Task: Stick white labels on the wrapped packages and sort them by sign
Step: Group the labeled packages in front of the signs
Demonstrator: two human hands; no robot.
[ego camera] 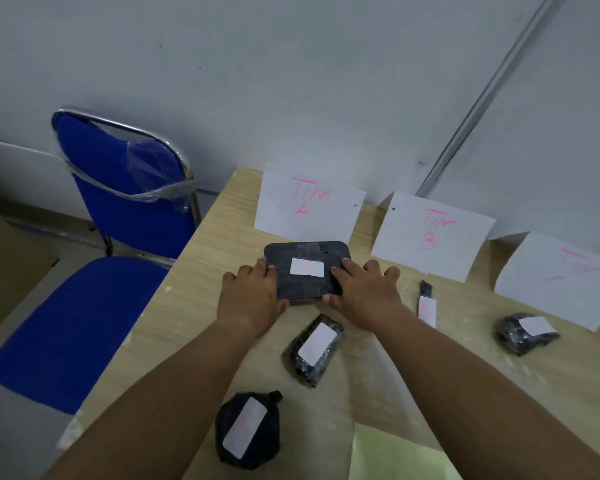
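Between both hands (307,289), flat package (309,251); below it, three labelled bundles (314,348)

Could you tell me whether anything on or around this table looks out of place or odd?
Mostly tidy. The blue chair has loose clear plastic wrap hanging across its backrest. The label on the thin package near the TIM B sign overhangs its end. Both hands, left hand and right hand, grip the flat package squarely.

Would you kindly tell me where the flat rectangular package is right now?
In the head view, the flat rectangular package lies on the table directly before the TIM A sign, held between the left hand and right hand.
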